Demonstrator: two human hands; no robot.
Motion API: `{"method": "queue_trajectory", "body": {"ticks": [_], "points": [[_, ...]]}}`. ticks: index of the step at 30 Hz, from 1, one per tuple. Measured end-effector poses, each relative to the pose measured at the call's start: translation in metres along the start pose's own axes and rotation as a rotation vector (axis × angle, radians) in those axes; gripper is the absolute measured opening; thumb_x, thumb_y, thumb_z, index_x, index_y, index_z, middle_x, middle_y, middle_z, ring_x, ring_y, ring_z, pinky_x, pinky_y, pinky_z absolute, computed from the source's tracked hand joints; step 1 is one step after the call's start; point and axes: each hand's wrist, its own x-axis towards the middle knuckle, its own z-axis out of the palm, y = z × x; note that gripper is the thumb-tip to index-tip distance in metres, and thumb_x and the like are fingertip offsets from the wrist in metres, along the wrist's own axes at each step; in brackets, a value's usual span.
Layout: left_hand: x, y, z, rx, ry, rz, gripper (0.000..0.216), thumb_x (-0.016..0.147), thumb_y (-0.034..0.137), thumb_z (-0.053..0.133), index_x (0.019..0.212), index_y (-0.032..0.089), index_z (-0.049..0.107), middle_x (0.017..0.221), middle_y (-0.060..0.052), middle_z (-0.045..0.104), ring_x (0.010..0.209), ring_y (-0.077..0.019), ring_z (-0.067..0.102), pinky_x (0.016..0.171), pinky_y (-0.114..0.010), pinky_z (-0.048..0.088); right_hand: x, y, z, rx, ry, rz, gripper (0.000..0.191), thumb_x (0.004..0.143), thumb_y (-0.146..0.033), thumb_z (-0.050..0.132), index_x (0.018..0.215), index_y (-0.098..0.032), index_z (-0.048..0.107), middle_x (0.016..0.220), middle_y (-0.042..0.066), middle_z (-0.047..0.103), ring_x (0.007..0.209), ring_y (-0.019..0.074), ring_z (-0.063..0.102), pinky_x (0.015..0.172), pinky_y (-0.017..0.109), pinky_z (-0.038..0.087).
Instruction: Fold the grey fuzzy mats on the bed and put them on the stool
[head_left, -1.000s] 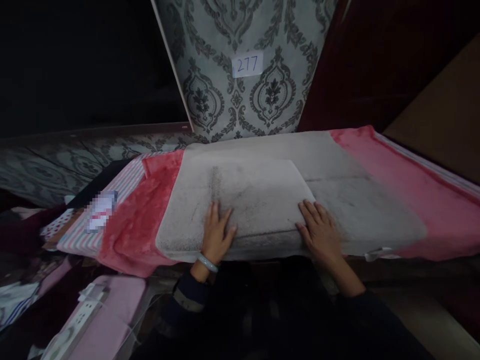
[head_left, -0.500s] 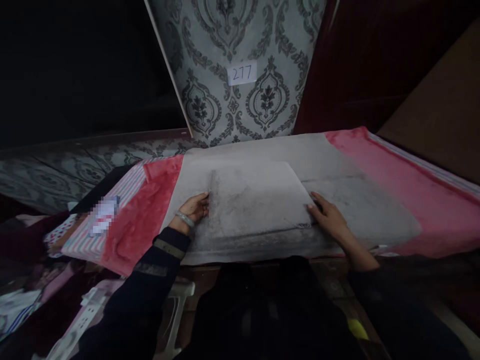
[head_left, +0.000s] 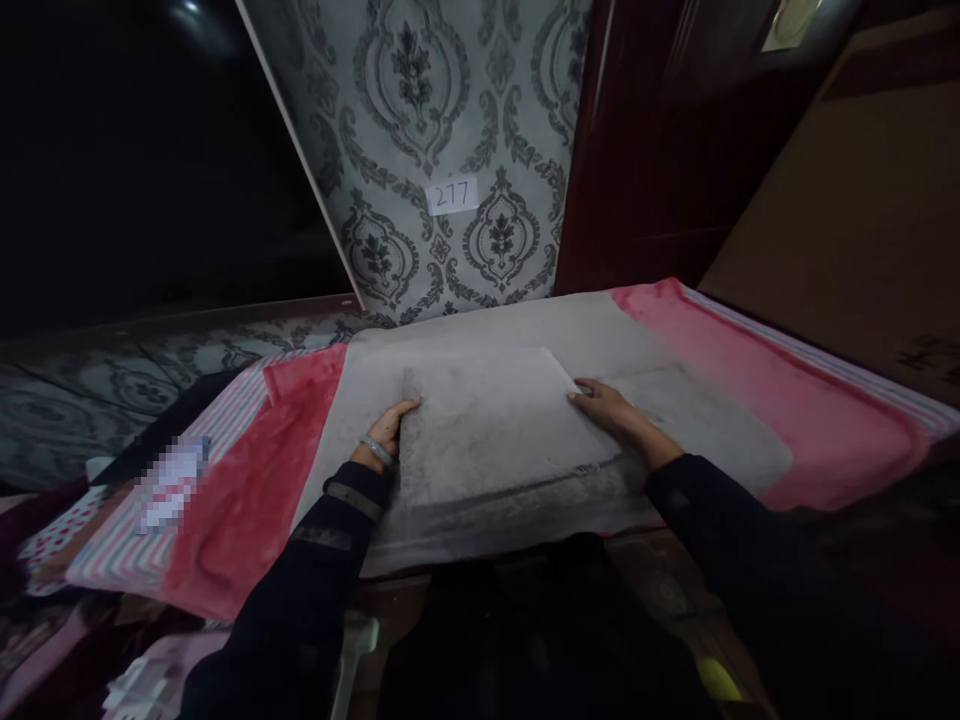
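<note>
A folded grey-white cloth (head_left: 487, 425), smudged with dark marks, lies on a larger grey sheet (head_left: 712, 400). At its left edge is my left hand (head_left: 388, 430), a bracelet on the wrist. The thumb rests over that edge and the other fingers are partly tucked out of sight. Holding the opposite edge, toward the far corner, is my right hand (head_left: 609, 405), thumb and fingers closed around the rim. Frayed threads (head_left: 587, 468) show along the front fold.
Red plush fabric (head_left: 247, 480) and a striped cover extend to the left; pink fabric (head_left: 720, 370) extends to the right. Behind stand a large dark screen (head_left: 150, 170), patterned wallpaper with a paper marked 277 (head_left: 452, 195), and a brown cardboard box (head_left: 847, 220). Something yellow (head_left: 718, 680) lies below.
My right hand has moved up the cloth's right edge, away from the front corner. My left hand is a little farther along the left edge. The whole view has shifted.
</note>
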Motion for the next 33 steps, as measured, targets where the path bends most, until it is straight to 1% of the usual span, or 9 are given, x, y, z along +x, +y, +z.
{"method": "queue_trajectory", "body": {"ticks": [4,10,14,17,19,21,25,30,33], "points": [[-0.004,0.003,0.004,0.013,-0.035,0.004,0.025,0.070,0.012,0.072,0.095,0.013,0.069,0.061,-0.003,0.070,0.048,-0.0185,0.065,0.049,-0.029,0.055,0.000,-0.021,-0.002,0.287,-0.165,0.061,0.051,0.087,-0.033,0.061,0.133,-0.012,0.062,0.101,0.014,0.076,0.079,0.0268,0.073,0.069,0.039,0.060],[-0.023,0.016,0.017,0.003,-0.079,0.171,0.029,0.062,0.006,0.071,0.090,0.014,0.065,0.065,-0.001,0.070,0.050,-0.0172,0.065,0.051,-0.028,0.054,0.005,-0.066,-0.024,0.299,-0.237,0.027,0.045,0.084,-0.023,0.058,0.126,-0.012,0.067,0.097,0.013,0.076,0.077,0.0269,0.072,0.068,0.038,0.060],[-0.057,0.016,0.030,-0.088,-0.050,0.410,0.034,0.062,0.011,0.073,0.094,0.016,0.064,0.071,0.000,0.071,0.062,-0.0180,0.069,0.062,-0.029,0.058,0.036,-0.108,-0.050,0.172,-0.153,-0.218,0.055,0.080,-0.019,0.061,0.134,-0.015,0.063,0.116,0.010,0.073,0.098,0.0270,0.069,0.089,0.041,0.057],[-0.084,0.000,0.045,-0.226,0.019,0.578,0.039,0.065,0.013,0.076,0.102,0.019,0.064,0.085,0.001,0.074,0.079,-0.0185,0.072,0.075,-0.029,0.060,0.069,-0.142,-0.063,0.001,-0.070,-0.381,0.057,0.080,-0.017,0.062,0.138,-0.016,0.061,0.125,0.009,0.069,0.111,0.0270,0.064,0.101,0.042,0.051],[-0.094,-0.020,0.056,-0.326,0.055,0.548,0.038,0.069,0.013,0.075,0.105,0.019,0.064,0.091,0.000,0.075,0.082,-0.0175,0.071,0.076,-0.029,0.060,0.086,-0.158,-0.061,-0.109,0.057,-0.401,0.057,0.082,-0.014,0.058,0.139,-0.014,0.060,0.125,0.011,0.069,0.113,0.0277,0.063,0.104,0.043,0.049],[-0.095,-0.046,0.062,-0.410,0.070,0.389,0.032,0.072,0.011,0.071,0.103,0.019,0.063,0.089,0.000,0.075,0.078,-0.0168,0.071,0.072,-0.029,0.062,0.093,-0.164,-0.046,-0.189,0.191,-0.370,0.059,0.082,-0.011,0.055,0.140,-0.012,0.059,0.127,0.013,0.067,0.117,0.0294,0.061,0.106,0.045,0.046],[-0.085,-0.093,0.056,-0.426,0.041,0.099,0.021,0.076,0.011,0.069,0.094,0.017,0.061,0.079,-0.002,0.073,0.065,-0.0166,0.069,0.059,-0.030,0.061,0.067,-0.129,-0.002,-0.225,0.188,-0.312,0.059,0.080,-0.016,0.058,0.139,-0.013,0.059,0.135,0.014,0.063,0.121,0.0300,0.060,0.107,0.045,0.047],[-0.079,-0.108,0.045,-0.369,-0.044,0.106,0.024,0.072,0.017,0.077,0.092,0.017,0.062,0.082,-0.005,0.074,0.065,-0.0176,0.069,0.059,-0.032,0.062,-0.020,-0.040,0.026,-0.027,0.153,-0.241,0.059,0.084,-0.033,0.057,0.141,-0.017,0.057,0.143,0.016,0.055,0.128,0.0321,0.055,0.104,0.049,0.049],[-0.079,-0.107,0.048,-0.353,-0.054,0.115,0.026,0.071,0.020,0.078,0.093,0.016,0.063,0.082,-0.005,0.074,0.065,-0.0190,0.069,0.056,-0.032,0.061,-0.084,-0.012,0.031,0.272,0.148,-0.110,0.066,0.087,-0.041,0.058,0.149,-0.024,0.045,0.152,0.014,0.045,0.133,0.0318,0.052,0.107,0.052,0.047]]}}
